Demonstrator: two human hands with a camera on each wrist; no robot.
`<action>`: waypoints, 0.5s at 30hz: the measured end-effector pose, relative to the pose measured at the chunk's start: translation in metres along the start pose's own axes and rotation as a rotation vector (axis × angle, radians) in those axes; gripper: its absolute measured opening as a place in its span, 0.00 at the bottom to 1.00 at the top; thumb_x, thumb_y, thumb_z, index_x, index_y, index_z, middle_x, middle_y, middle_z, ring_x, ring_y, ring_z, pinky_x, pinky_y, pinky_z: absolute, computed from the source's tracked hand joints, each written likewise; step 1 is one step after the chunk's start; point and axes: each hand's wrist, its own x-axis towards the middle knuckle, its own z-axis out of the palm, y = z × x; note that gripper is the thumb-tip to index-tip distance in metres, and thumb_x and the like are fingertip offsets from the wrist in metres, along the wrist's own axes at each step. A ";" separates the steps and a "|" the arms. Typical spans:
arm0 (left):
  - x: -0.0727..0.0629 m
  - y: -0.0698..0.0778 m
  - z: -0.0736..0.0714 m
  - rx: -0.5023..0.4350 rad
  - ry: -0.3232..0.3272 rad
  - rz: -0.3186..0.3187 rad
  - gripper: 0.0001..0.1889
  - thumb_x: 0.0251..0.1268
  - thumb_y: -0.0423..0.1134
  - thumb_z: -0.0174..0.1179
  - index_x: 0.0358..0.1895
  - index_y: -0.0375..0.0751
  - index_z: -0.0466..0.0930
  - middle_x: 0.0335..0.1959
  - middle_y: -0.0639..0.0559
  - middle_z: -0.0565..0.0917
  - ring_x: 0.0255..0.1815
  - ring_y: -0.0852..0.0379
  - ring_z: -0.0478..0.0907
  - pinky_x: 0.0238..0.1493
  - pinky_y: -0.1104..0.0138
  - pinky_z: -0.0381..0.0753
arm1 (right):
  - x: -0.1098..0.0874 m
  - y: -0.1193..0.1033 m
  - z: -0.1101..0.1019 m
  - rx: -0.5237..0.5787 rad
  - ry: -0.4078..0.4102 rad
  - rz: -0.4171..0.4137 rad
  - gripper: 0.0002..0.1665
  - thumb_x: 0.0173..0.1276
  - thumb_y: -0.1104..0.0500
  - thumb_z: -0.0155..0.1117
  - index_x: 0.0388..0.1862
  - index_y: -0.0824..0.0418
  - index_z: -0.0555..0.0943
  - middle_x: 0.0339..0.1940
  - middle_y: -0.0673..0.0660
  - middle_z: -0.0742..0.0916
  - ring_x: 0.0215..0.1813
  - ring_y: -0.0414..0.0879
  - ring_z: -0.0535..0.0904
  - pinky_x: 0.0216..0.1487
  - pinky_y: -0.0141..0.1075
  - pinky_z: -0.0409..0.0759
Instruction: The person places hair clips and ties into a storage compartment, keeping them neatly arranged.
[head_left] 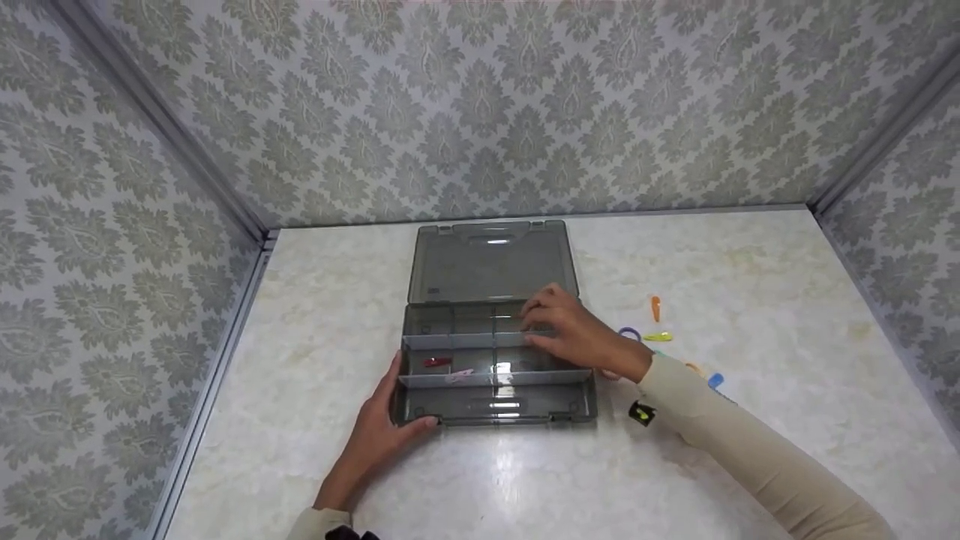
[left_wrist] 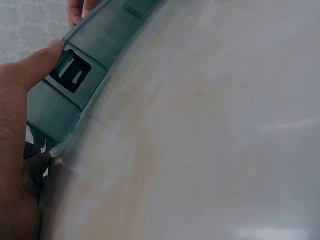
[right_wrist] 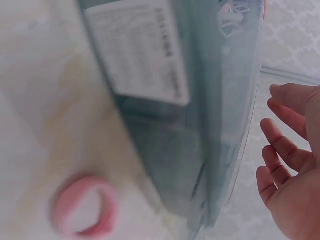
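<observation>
A see-through grey compartment box (head_left: pixel 544 417) lies on the table, its lid (head_left: pixel 495 262) folded back toward the wall. My left hand (head_left: pixel 379 424) grips the box's front left corner, thumb on the front edge and fingers along the left side. In the left wrist view the thumb (left_wrist: pixel 40 65) presses beside the front latch opening. Above the right back compartments is my right hand (head_left: pixel 566 326), fingers loosely bent and apart; the right wrist view shows nothing between the fingers (right_wrist: pixel 280 142). A red hair clip (head_left: pixel 437 362) and a pink hair clip (head_left: pixel 460 376) lie in the middle row.
Right of the box lie an orange hair clip (head_left: pixel 655 308), a yellow hair clip (head_left: pixel 658 337), a purple ring-shaped band (head_left: pixel 630 331), a blue item (head_left: pixel 715 380) and a small black item (head_left: pixel 641 412). A pink hair tie (right_wrist: pixel 60 205) shows in the right wrist view. Patterned walls (head_left: pixel 487 112) enclose the table.
</observation>
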 end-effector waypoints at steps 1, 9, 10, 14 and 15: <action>0.000 0.000 0.000 0.002 0.000 0.000 0.64 0.62 0.53 0.84 0.92 0.43 0.47 0.90 0.39 0.56 0.89 0.35 0.56 0.85 0.40 0.61 | -0.004 0.002 -0.003 0.002 0.005 0.010 0.07 0.73 0.64 0.80 0.46 0.64 0.92 0.57 0.61 0.88 0.60 0.57 0.76 0.62 0.57 0.78; 0.003 0.001 0.002 0.012 -0.002 -0.035 0.66 0.61 0.56 0.84 0.92 0.43 0.46 0.90 0.39 0.56 0.89 0.35 0.56 0.86 0.40 0.60 | -0.032 0.016 -0.021 0.025 0.059 0.086 0.07 0.73 0.65 0.79 0.47 0.63 0.92 0.59 0.61 0.87 0.63 0.60 0.75 0.66 0.62 0.74; 0.003 0.001 0.002 0.015 -0.003 -0.035 0.66 0.61 0.56 0.84 0.92 0.43 0.46 0.90 0.39 0.56 0.89 0.35 0.56 0.86 0.40 0.60 | -0.035 0.018 -0.022 0.029 0.068 0.094 0.07 0.72 0.66 0.79 0.47 0.63 0.92 0.59 0.61 0.87 0.64 0.60 0.75 0.67 0.62 0.74; 0.003 0.001 0.001 0.016 -0.002 -0.050 0.67 0.59 0.57 0.84 0.92 0.44 0.46 0.91 0.40 0.55 0.89 0.37 0.56 0.86 0.43 0.60 | -0.048 0.028 -0.028 0.048 0.107 0.131 0.08 0.73 0.65 0.79 0.48 0.63 0.92 0.60 0.61 0.87 0.66 0.60 0.75 0.68 0.63 0.74; 0.003 0.002 0.001 0.015 -0.003 -0.053 0.67 0.59 0.57 0.84 0.93 0.44 0.46 0.91 0.41 0.55 0.89 0.38 0.56 0.86 0.43 0.60 | -0.051 0.030 -0.030 0.053 0.116 0.142 0.08 0.73 0.64 0.79 0.49 0.63 0.92 0.60 0.62 0.87 0.67 0.60 0.74 0.68 0.63 0.74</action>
